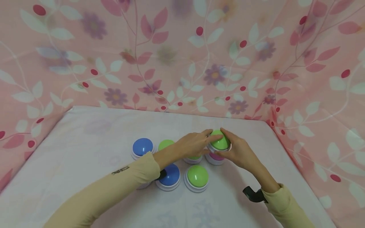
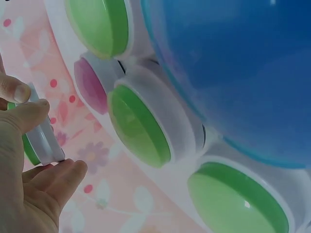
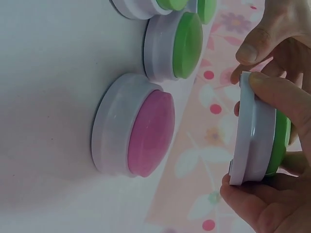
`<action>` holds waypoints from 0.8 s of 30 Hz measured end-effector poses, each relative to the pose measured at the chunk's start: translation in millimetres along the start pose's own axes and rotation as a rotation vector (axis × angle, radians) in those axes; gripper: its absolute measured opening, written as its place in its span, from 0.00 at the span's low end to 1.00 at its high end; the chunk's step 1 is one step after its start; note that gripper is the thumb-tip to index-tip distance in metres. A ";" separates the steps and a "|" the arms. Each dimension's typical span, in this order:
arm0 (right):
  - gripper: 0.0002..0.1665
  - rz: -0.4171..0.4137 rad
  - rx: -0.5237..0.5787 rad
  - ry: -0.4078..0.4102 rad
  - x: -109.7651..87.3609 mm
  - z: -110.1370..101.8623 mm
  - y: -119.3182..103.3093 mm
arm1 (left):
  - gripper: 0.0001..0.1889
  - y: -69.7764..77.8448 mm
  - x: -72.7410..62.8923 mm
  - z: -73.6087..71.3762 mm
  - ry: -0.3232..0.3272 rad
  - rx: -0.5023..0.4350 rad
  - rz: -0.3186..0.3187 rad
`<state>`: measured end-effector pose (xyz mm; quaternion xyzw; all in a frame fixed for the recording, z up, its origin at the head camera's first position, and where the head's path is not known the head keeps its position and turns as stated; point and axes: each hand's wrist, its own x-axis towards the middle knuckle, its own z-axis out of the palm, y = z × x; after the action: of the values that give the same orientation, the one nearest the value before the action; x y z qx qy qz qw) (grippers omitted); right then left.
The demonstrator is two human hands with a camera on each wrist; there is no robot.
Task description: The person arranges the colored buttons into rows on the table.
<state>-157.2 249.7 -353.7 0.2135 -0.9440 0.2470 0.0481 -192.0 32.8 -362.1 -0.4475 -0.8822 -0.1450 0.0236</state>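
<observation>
A green dome button (image 1: 219, 141) with a white base is held up above a pink button (image 1: 214, 156). My right hand (image 1: 242, 152) grips it from the right, thumb and fingers about its rim. From the other side my left hand (image 1: 194, 144) holds it too, one finger lying over the green dome. The right wrist view shows the held button on edge, its white base (image 3: 250, 141) turned toward the pink button, with a gap between them. Left-hand fingers (image 2: 68, 177) touch the base edge in the left wrist view. Part of the dome is hidden behind fingers.
Blue buttons (image 1: 143, 147) and green buttons (image 1: 198, 176) stand close together on the white table (image 1: 94, 139); my left forearm covers some. Pink floral curtains (image 1: 182, 53) hang behind and at the sides. A dark strap piece (image 1: 254, 194) sits at my right wrist.
</observation>
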 end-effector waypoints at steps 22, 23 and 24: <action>0.51 0.060 -0.014 -0.051 -44.4 2.7 -3.3 | 0.37 27.7 -18.8 15.2 0.003 0.000 0.129; 0.51 0.069 -0.012 -0.056 -46.6 3.4 -2.9 | 0.37 29.0 -19.2 16.9 -0.001 0.004 0.136; 0.51 0.076 -0.010 -0.060 -48.7 4.2 -2.6 | 0.37 30.3 -19.4 18.7 -0.004 0.009 0.142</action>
<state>-112.0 264.1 -365.7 0.1843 -0.9537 0.2375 0.0116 -154.6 39.6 -376.2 -0.5090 -0.8490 -0.1380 0.0343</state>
